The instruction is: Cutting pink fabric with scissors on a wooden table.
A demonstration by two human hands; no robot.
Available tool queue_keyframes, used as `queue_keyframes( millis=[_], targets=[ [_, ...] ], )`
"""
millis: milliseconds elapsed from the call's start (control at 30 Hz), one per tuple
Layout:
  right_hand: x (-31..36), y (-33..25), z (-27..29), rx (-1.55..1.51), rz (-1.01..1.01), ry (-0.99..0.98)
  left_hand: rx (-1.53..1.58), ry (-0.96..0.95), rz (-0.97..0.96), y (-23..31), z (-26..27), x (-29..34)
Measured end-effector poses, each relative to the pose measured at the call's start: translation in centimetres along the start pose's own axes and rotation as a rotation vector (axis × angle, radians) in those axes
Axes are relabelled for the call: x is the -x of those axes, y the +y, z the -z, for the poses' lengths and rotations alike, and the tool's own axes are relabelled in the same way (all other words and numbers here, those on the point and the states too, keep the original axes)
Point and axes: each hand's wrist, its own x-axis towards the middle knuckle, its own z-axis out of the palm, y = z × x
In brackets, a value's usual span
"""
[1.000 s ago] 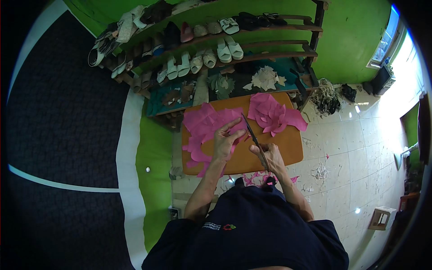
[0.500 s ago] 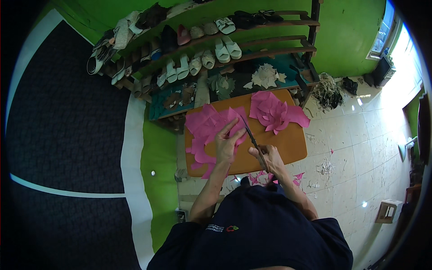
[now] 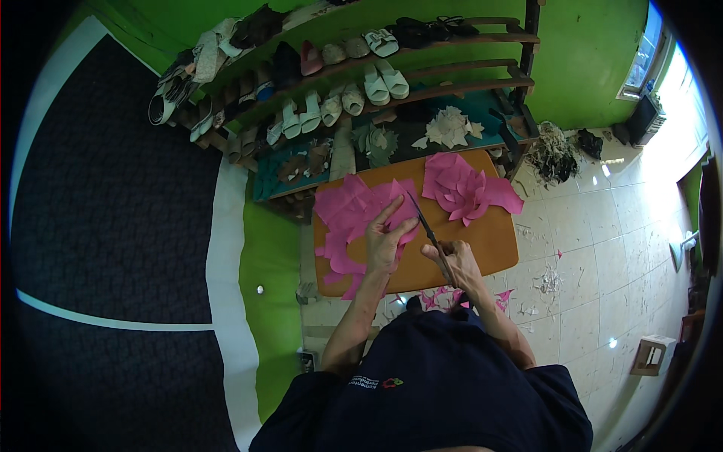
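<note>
The two hands are apart, each occupied: the left hand pinches a pink sheet between thumb and fingers, and the right hand is wrapped round the handles of dark scissors, whose blades point up and leftward to the sheet's edge (whether they are biting into it is too small to tell). Left of the left hand spreads a heap of pink pieces; beyond the right hand lies another pink pile, both on an orange-brown table. Pink scraps litter the floor below the hands. Farther ahead of both hands stands a wooden rack with pale sandals and other footwear.
</note>
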Motion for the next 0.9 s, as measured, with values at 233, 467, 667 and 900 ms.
queue_keyframes(
  millis=[233,467,667,900],
  targets=[
    [0.1,0.1,0.7,0.019,-0.028,-0.063,-0.02,0.046,-0.002,-0.5,0.9,-0.6],
    [-0.3,0.8,0.1,0.018,0.01,-0.007,-0.051,0.004,0.084,-0.2,0.2,0.1],
    [-0.8,0.6,0.1,-0.02,0.003,0.017,-0.074,-0.041,0.053,-0.9,-0.1,0.4],
    [-0.8,1.5,0.6,0.084,-0.006,0.004,-0.084,-0.071,0.052,-0.8,0.3,0.6]
  ],
)
